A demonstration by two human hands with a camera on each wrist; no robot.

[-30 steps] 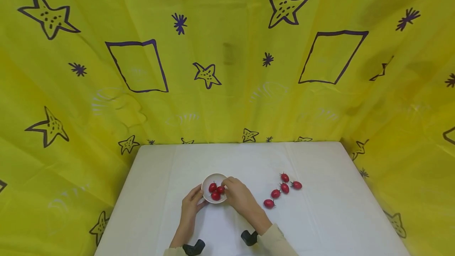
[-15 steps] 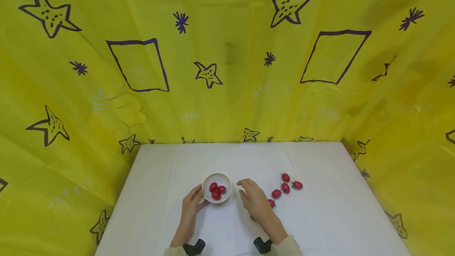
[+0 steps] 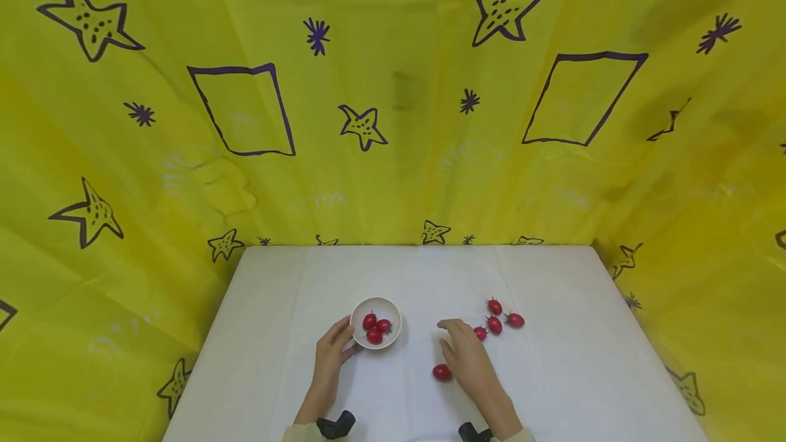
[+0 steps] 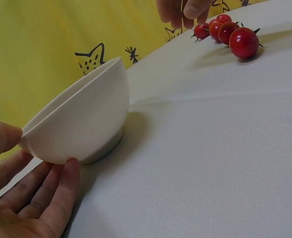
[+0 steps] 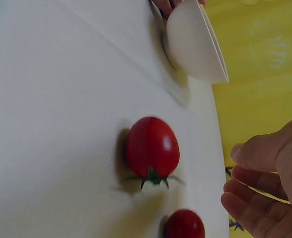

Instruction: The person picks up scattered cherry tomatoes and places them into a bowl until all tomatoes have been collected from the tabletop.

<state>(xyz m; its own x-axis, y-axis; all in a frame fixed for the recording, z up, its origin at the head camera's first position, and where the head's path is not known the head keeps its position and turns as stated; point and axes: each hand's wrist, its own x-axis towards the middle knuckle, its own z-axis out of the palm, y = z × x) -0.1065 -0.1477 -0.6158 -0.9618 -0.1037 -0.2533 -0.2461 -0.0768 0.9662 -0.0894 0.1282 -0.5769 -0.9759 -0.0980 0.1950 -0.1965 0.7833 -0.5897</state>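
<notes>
My left hand (image 3: 331,353) holds a small white bowl (image 4: 86,114), thumb at the rim and fingers against its lower side. In the left wrist view the bowl tilts with the camera's slant. Three red cherry tomatoes (image 3: 374,337) with green stems lie inside it. My right hand (image 3: 471,359) hovers over the table right of the bowl, fingers loosely bent and holding nothing. A single cherry tomato (image 5: 152,148) lies below that hand, beside its palm in the head view. Just past the fingers lies another cherry tomato (image 3: 480,333), partly hidden by the hand.
Several more cherry tomatoes (image 3: 494,325) form a loose group on the right of the white table (image 3: 295,285). Yellow cloth (image 3: 399,176) with dark star drawings hangs behind the table and along both sides. Black wrist mounts (image 3: 336,425) sit on both wrists.
My right hand has left the bowl's rim and moved right, toward the loose tomatoes. The nearest tomato now lies farther left and closer to me. The left hand and bowl stay put.
</notes>
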